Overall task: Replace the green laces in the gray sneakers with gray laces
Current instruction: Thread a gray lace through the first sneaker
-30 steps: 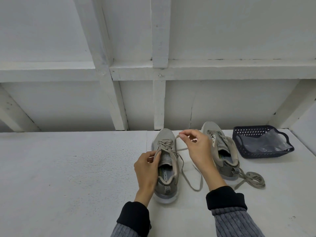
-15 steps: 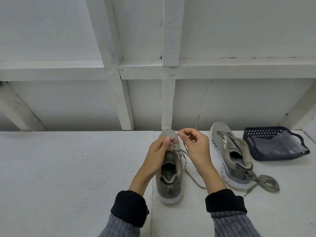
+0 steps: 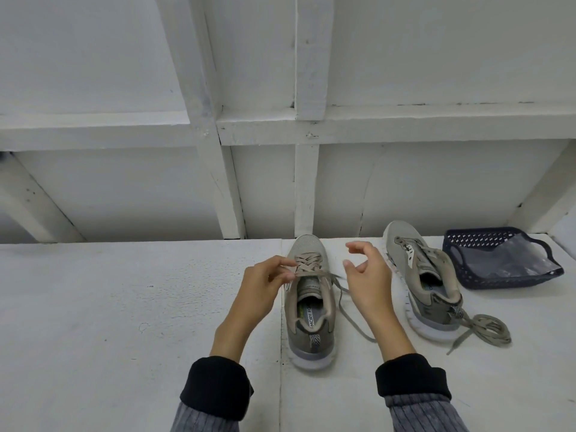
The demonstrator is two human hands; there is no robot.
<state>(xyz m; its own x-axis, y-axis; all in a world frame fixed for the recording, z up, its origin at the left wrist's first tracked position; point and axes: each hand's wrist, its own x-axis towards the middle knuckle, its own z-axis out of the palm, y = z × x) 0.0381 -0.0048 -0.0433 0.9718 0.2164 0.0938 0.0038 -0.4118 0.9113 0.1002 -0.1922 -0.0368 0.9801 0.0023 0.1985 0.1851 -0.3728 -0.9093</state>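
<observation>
Two gray sneakers stand on the white table. The left sneaker (image 3: 310, 307) is laced with a gray-beige lace (image 3: 308, 263). My left hand (image 3: 265, 285) pinches that lace at the top eyelets, left of the tongue. The lace's other end (image 3: 352, 316) trails loose on the table to the right of the shoe. My right hand (image 3: 366, 275) hovers just right of this sneaker with fingers spread and holds nothing. The right sneaker (image 3: 420, 275) stands further right without laces through its eyelets. A bundled lace (image 3: 486, 330) lies at its heel.
A dark blue perforated basket (image 3: 467, 241) with a clear plastic bag (image 3: 511, 260) in it sits at the far right of the table (image 3: 109, 307). A white framed wall (image 3: 265, 169) rises directly behind the shoes.
My right hand has let go of the lace end and opened. My left hand moved from the shoe's side up to the top eyelets and took the lace. The camera view shifted left.
</observation>
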